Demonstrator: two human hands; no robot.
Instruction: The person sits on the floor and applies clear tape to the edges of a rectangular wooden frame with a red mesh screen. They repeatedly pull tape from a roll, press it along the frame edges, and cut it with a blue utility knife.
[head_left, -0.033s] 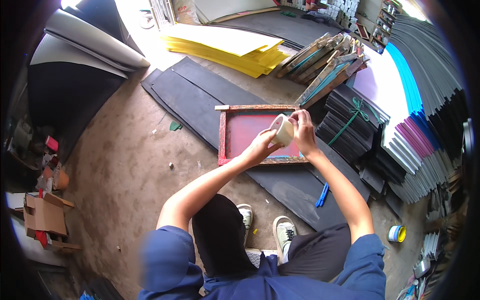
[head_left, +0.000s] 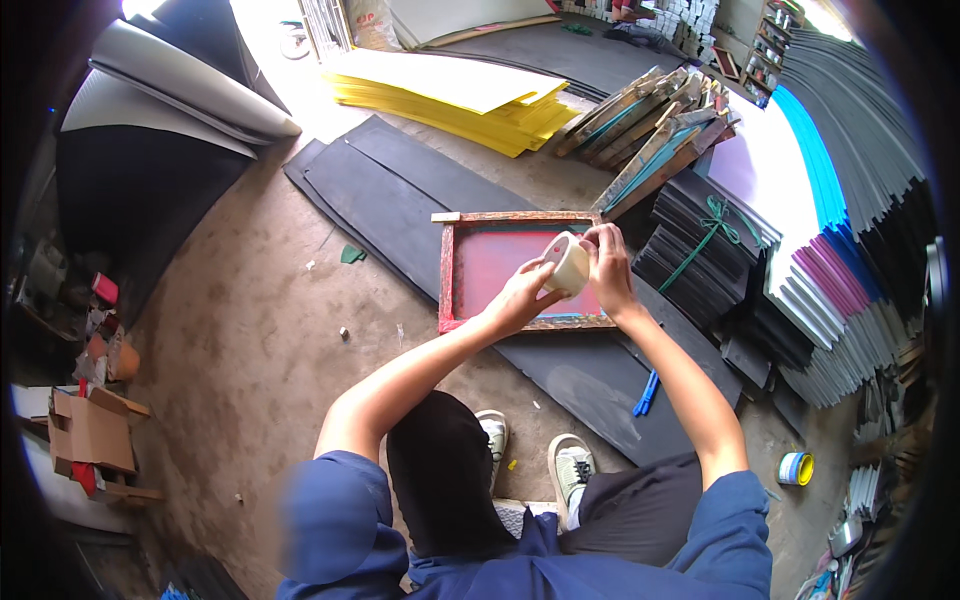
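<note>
Both hands grip one cream tape roll [head_left: 568, 262] above the red screen frame [head_left: 447, 275]: left hand [head_left: 522, 292] fingers closed around it, right hand [head_left: 605, 265] fingers pinching its edge.

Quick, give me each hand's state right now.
Left hand: closed on the roll of tape, holding it above the red screen frame.
Right hand: fingers gripping the same roll.

Blue short-sleeved shirt [head_left: 560, 560], black trousers [head_left: 440, 480], pale grey-white sneakers [head_left: 572, 468], bare forearms
</note>
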